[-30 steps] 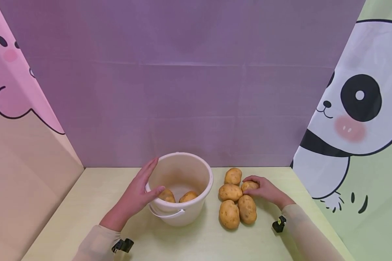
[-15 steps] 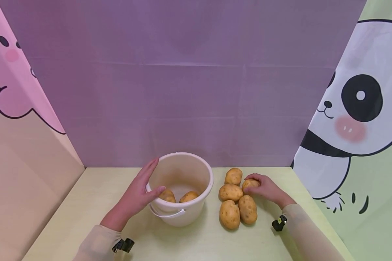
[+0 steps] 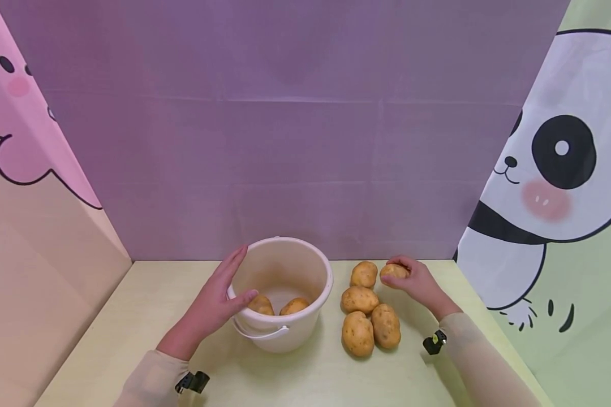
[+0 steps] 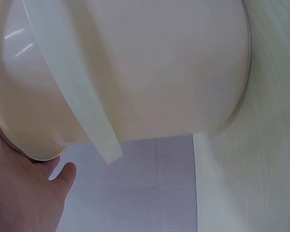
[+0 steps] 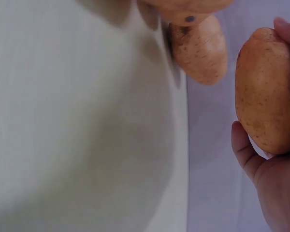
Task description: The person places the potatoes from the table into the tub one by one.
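At the left of the pale pink bucket (image 3: 295, 328), my left hand (image 3: 216, 302) holds the rim, its thumb lying over the near edge. Two potatoes lie inside, a left potato (image 3: 261, 305) and a right potato (image 3: 295, 306). My right hand (image 3: 420, 282) grips a potato (image 5: 266, 92) between thumb and fingers, lifted above the table in the right wrist view. Beside it on the table lie several more, among them a back potato (image 3: 364, 275), a middle potato (image 3: 359, 299) and a front potato (image 3: 358, 334). In the left wrist view the bucket's handle (image 4: 72, 82) crosses its wall.
The light wooden table (image 3: 305, 381) meets a purple cloth wall (image 3: 295, 141) at the back. Side panels with cartoon prints, a pink figure (image 3: 25, 130) and a panda (image 3: 565, 169), stand left and right. A small black camera sits on each wrist.
My right hand has lifted its potato off the group, moving slightly up and toward the back right. The left hand, the bucket and the other potatoes stay where they were.
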Demonstrator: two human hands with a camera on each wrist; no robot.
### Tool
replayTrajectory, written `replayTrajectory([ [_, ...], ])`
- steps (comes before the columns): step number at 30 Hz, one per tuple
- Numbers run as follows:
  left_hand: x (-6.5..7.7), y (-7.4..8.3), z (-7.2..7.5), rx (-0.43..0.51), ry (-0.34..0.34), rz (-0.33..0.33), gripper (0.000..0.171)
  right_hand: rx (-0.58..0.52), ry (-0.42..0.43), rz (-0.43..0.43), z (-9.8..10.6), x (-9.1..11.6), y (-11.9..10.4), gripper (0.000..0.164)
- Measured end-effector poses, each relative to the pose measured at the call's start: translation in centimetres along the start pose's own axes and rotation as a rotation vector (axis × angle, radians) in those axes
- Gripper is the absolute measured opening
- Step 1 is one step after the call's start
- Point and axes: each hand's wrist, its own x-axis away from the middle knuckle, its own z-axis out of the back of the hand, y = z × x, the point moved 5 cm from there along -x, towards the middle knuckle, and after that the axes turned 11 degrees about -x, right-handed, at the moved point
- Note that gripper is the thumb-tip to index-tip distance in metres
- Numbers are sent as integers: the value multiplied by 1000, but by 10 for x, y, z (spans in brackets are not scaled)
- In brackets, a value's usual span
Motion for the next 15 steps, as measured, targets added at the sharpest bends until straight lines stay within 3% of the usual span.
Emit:
replayTrajectory([
  [15,0,1,-1,4,4,-2,97,-64,-54,34,-14,-10,-58,45],
])
